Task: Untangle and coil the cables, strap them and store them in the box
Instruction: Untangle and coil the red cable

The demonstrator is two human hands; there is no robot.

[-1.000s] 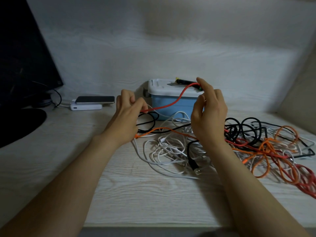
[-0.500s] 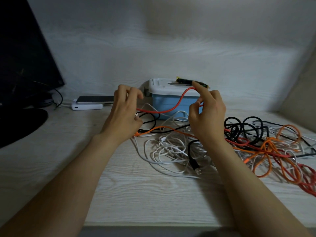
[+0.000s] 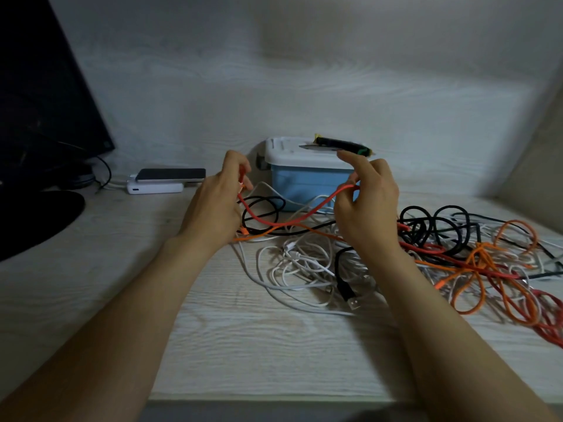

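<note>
From the head camera, both hands are up over the table (image 3: pixel 243 345), in front of the box (image 3: pixel 301 184). The left hand (image 3: pixel 213 205) pinches one end of the red cable (image 3: pixel 274 222) between its curled fingers and thumb. The right hand (image 3: pixel 368 202) pinches the same cable further along, with its pointing finger sticking up. Between the two hands the red cable hangs down in a soft curve, just above the pile. Past the right hand it runs down into the mess on the right.

The red cable is thin and bright. Under it lies a heap of white cables (image 3: pixel 304 260), with a black plug (image 3: pixel 353 303) sticking out near the front. To the right, black cables (image 3: pixel 426 220) and orange cables (image 3: pixel 487 269) loop over each other in a big tangle.

The box is blue with a white lid (image 3: pixel 286 150), and the lid is on. A long dark thing (image 3: pixel 341 145) lies on top of it. To the left, a phone (image 3: pixel 170 175) sits on a white block (image 3: pixel 155 187), near a black screen (image 3: pixel 45 86).
</note>
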